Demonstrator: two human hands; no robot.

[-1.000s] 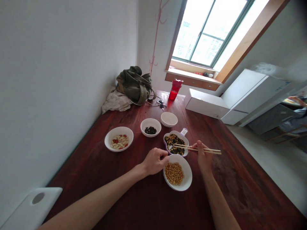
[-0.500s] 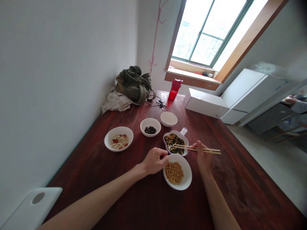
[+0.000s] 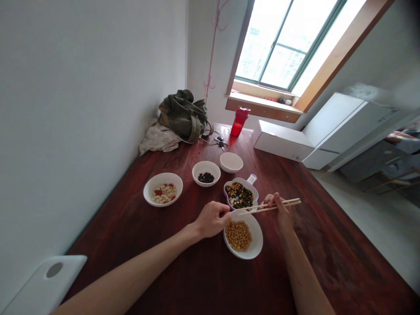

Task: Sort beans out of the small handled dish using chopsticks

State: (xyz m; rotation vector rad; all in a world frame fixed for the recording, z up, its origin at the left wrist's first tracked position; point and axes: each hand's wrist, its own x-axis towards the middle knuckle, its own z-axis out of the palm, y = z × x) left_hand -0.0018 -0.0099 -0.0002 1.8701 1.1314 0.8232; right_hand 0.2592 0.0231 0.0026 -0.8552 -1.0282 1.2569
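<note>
My right hand [image 3: 280, 212] is closed around a pair of wooden chopsticks [image 3: 267, 207]. Their tips hover over the far rim of a white bowl of yellow soybeans [image 3: 239, 236]; whether a bean sits between them is too small to tell. At that bowl's left rim, my left hand [image 3: 215, 218] is closed, thumb and fingers pinching the edge. Just beyond lies a purple-edged white dish with a handle [image 3: 252, 179], filled with mixed dark and yellow beans [image 3: 241, 195].
Farther back stand a bowl with dark bits [image 3: 206, 177] and a white bowl [image 3: 231, 162]. On the left is a bowl of pale and red pieces [image 3: 163, 192]. A bag [image 3: 183, 116], red bottle [image 3: 239, 122], white box [image 3: 282, 142] and white board [image 3: 49, 280] edge the table.
The chopstick tips have left the mixed beans in the purple-edged dish and come nearer, over the soybean bowl's far edge. My left hand has stayed in place.
</note>
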